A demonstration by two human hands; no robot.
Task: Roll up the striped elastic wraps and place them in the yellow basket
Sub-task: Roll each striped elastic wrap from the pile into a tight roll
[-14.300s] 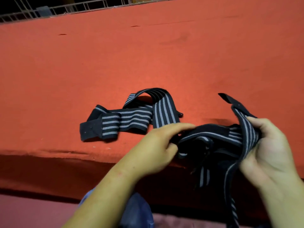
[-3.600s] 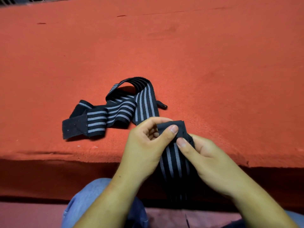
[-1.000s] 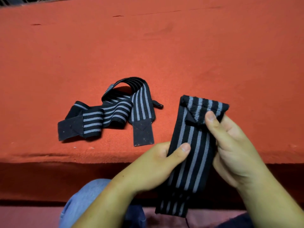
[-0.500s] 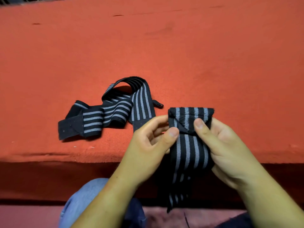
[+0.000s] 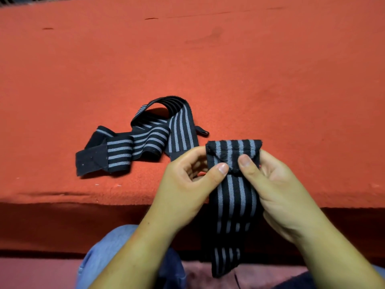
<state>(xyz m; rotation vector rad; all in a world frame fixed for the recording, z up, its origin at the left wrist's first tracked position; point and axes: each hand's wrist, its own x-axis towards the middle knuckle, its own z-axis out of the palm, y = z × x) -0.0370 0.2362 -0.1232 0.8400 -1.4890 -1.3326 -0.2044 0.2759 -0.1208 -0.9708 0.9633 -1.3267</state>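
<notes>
Thumbs of left hand (image 5: pixel 183 190) and right hand (image 5: pixel 281 195) pinch the striped wrap (image 5: pixel 235 197) at its fold, right fingers hidden behind.

Loose wrap (image 5: pixel 143 138) left of hands (image 5: pixel 229 184)

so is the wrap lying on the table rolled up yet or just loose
Loose, not rolled: the table wrap lies in slack overlapping folds on the red cloth, one loop arching up, flat black end tab showing.

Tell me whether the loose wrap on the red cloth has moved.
No. The loose wrap keeps its place below the dark slit in the red cloth.
</notes>
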